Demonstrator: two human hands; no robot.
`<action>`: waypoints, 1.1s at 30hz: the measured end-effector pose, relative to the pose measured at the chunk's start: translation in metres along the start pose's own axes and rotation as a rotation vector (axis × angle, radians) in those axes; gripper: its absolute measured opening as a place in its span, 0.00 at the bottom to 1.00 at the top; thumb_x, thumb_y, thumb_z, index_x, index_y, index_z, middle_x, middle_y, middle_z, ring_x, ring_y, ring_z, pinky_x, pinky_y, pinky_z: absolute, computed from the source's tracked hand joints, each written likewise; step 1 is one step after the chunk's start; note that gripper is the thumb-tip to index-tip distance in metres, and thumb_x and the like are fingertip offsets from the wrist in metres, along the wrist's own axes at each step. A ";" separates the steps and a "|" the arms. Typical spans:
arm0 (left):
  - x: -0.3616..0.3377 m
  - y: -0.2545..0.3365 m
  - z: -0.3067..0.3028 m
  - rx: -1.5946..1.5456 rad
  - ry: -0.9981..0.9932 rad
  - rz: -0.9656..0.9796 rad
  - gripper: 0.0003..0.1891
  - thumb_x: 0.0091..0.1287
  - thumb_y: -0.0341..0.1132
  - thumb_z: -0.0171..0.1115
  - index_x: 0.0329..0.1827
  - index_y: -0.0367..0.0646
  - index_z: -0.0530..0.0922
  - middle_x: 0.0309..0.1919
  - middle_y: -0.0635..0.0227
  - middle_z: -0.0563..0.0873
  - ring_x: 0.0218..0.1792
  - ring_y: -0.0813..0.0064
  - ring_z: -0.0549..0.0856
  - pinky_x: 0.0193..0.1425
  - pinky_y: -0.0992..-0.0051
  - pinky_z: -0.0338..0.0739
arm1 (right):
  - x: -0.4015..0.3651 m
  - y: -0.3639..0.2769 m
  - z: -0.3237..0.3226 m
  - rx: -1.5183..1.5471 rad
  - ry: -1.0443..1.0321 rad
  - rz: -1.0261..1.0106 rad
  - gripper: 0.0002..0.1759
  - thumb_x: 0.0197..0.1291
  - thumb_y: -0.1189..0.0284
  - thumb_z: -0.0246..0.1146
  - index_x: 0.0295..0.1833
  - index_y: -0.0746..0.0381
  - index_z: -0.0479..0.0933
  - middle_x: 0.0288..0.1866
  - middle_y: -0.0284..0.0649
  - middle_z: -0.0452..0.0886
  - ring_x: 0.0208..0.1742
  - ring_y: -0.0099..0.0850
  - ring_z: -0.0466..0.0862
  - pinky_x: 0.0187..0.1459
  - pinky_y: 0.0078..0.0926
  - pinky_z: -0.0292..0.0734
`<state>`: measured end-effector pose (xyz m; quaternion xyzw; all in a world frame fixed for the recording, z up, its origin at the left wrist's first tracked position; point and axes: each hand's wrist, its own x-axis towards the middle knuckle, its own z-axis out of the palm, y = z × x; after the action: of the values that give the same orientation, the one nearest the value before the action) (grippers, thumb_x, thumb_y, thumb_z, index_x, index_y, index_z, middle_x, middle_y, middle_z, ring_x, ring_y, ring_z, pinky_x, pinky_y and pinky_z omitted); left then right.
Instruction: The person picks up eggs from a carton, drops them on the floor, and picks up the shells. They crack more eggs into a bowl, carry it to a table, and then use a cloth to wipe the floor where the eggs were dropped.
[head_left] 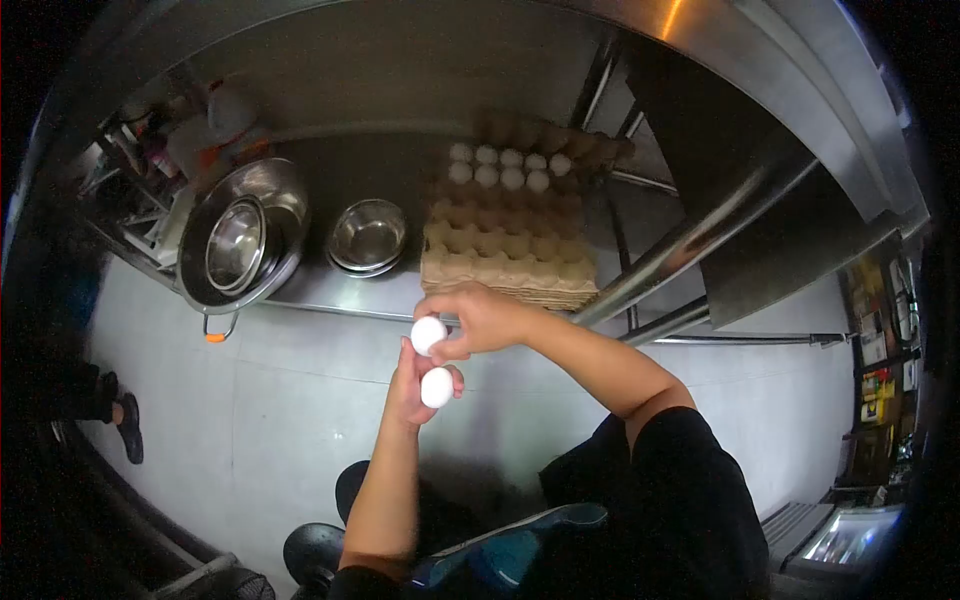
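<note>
In the head view my left hand is held palm up in front of the low metal shelf, with a white egg resting in its palm and fingers curled around it. Just above, my right hand pinches a second white egg between thumb and fingers. The two eggs are close together, and the left fingertips reach near the upper one. Beyond my hands lies a stack of cardboard egg trays. White eggs fill the two back rows of the top tray, while its front cups are bare.
Left of the trays stand nested steel bowls. Farther left, a large steel basin with an orange-tipped handle holds smaller bowls. Metal legs and bars rise at the right. Another person's foot is on the floor at the left.
</note>
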<state>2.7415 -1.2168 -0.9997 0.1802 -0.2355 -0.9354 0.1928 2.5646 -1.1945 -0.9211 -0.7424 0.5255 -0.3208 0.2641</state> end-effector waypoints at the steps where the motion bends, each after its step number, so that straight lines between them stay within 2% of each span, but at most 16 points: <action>1: 0.000 -0.002 -0.003 -0.022 -0.033 -0.008 0.32 0.66 0.63 0.33 0.57 0.43 0.65 0.31 0.59 0.80 0.26 0.66 0.80 0.27 0.70 0.74 | -0.001 0.000 0.001 -0.002 -0.052 0.012 0.22 0.40 0.64 0.68 0.44 0.59 0.76 0.39 0.41 0.78 0.43 0.40 0.77 0.48 0.34 0.69; 4: 0.002 -0.005 -0.010 -0.013 -0.097 0.005 0.34 0.65 0.65 0.33 0.56 0.42 0.65 0.39 0.56 0.79 0.26 0.65 0.81 0.25 0.70 0.76 | -0.002 0.001 0.001 0.020 -0.127 0.006 0.22 0.41 0.63 0.68 0.44 0.59 0.77 0.40 0.41 0.78 0.43 0.40 0.77 0.49 0.34 0.69; 8: 0.001 -0.007 -0.012 0.010 -0.114 0.022 0.33 0.65 0.63 0.36 0.55 0.41 0.67 0.36 0.59 0.80 0.26 0.66 0.81 0.27 0.69 0.76 | -0.004 0.012 -0.002 0.063 -0.106 -0.107 0.20 0.46 0.61 0.67 0.45 0.59 0.77 0.43 0.42 0.78 0.45 0.38 0.77 0.49 0.35 0.70; 11: 0.000 -0.007 -0.013 0.002 -0.105 0.064 0.31 0.67 0.61 0.38 0.53 0.41 0.69 0.34 0.61 0.80 0.27 0.67 0.80 0.29 0.69 0.75 | 0.005 0.005 -0.040 0.204 0.052 0.291 0.18 0.52 0.58 0.63 0.44 0.59 0.77 0.45 0.44 0.76 0.47 0.38 0.77 0.50 0.35 0.70; 13: 0.000 -0.006 -0.013 -0.021 -0.093 0.081 0.30 0.67 0.60 0.39 0.53 0.41 0.69 0.34 0.62 0.80 0.27 0.68 0.81 0.29 0.69 0.76 | 0.018 0.070 -0.058 -0.297 0.371 0.463 0.21 0.55 0.56 0.60 0.47 0.61 0.76 0.49 0.47 0.75 0.48 0.39 0.76 0.50 0.36 0.70; 14: 0.000 -0.006 -0.013 -0.025 -0.080 0.078 0.30 0.67 0.60 0.39 0.52 0.41 0.69 0.34 0.62 0.80 0.28 0.68 0.81 0.29 0.69 0.76 | 0.017 0.094 -0.070 -0.323 0.560 0.510 0.24 0.54 0.57 0.59 0.52 0.62 0.73 0.50 0.49 0.75 0.49 0.41 0.77 0.50 0.37 0.70; 15: -0.001 -0.006 -0.014 -0.028 -0.069 0.073 0.29 0.67 0.60 0.39 0.52 0.41 0.69 0.34 0.62 0.80 0.28 0.68 0.81 0.29 0.69 0.76 | 0.015 0.101 -0.087 -0.316 0.653 0.636 0.25 0.53 0.59 0.60 0.54 0.62 0.71 0.51 0.49 0.75 0.51 0.42 0.76 0.51 0.38 0.70; 17: -0.002 -0.006 -0.013 -0.019 -0.060 0.074 0.29 0.67 0.60 0.39 0.51 0.42 0.70 0.34 0.62 0.80 0.28 0.68 0.81 0.30 0.69 0.76 | 0.004 0.130 -0.103 -0.408 0.799 0.741 0.25 0.55 0.61 0.57 0.56 0.62 0.69 0.52 0.50 0.75 0.53 0.44 0.75 0.52 0.40 0.68; 19: -0.004 -0.007 -0.012 0.009 -0.058 0.083 0.28 0.67 0.60 0.39 0.50 0.42 0.70 0.34 0.62 0.80 0.28 0.69 0.81 0.30 0.69 0.76 | -0.002 0.191 -0.093 -0.605 0.904 0.694 0.23 0.61 0.61 0.51 0.57 0.62 0.69 0.53 0.50 0.75 0.53 0.44 0.75 0.53 0.41 0.67; 22: -0.005 -0.006 -0.011 0.014 -0.046 0.074 0.27 0.67 0.59 0.39 0.49 0.43 0.70 0.34 0.61 0.80 0.28 0.69 0.81 0.30 0.69 0.76 | 0.004 0.188 -0.106 0.293 1.054 0.788 0.26 0.58 0.60 0.53 0.60 0.60 0.67 0.58 0.52 0.71 0.59 0.46 0.70 0.59 0.41 0.62; 25: -0.006 -0.006 -0.010 0.031 -0.028 0.077 0.26 0.68 0.58 0.39 0.49 0.43 0.70 0.34 0.61 0.80 0.28 0.69 0.81 0.30 0.69 0.76 | -0.007 0.268 -0.103 -0.728 0.817 0.712 0.26 0.50 0.67 0.60 0.58 0.57 0.69 0.53 0.52 0.73 0.54 0.50 0.72 0.55 0.45 0.66; 29: -0.005 -0.007 -0.011 0.042 -0.010 0.059 0.26 0.69 0.57 0.38 0.49 0.42 0.70 0.34 0.60 0.80 0.28 0.69 0.81 0.30 0.69 0.76 | -0.010 0.260 -0.107 -0.679 0.806 0.633 0.23 0.52 0.68 0.59 0.56 0.59 0.70 0.53 0.52 0.73 0.53 0.49 0.72 0.53 0.43 0.68; 31: -0.004 -0.007 -0.011 0.034 -0.008 0.054 0.26 0.69 0.57 0.38 0.49 0.42 0.70 0.34 0.60 0.80 0.28 0.69 0.81 0.30 0.69 0.77 | -0.012 0.228 -0.109 -0.611 0.805 0.577 0.22 0.53 0.68 0.58 0.56 0.61 0.71 0.52 0.52 0.74 0.53 0.47 0.73 0.52 0.41 0.69; 33: -0.005 -0.007 -0.010 0.048 -0.009 0.058 0.26 0.69 0.57 0.38 0.49 0.42 0.70 0.34 0.60 0.80 0.29 0.69 0.81 0.30 0.70 0.77 | -0.010 0.201 -0.117 -0.326 0.944 0.595 0.22 0.54 0.67 0.59 0.55 0.63 0.70 0.51 0.50 0.74 0.51 0.44 0.75 0.51 0.37 0.70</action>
<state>2.7478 -1.2124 -1.0106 0.1737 -0.2639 -0.9242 0.2146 2.3517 -1.2531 -0.9930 -0.3705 0.8150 -0.4439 -0.0379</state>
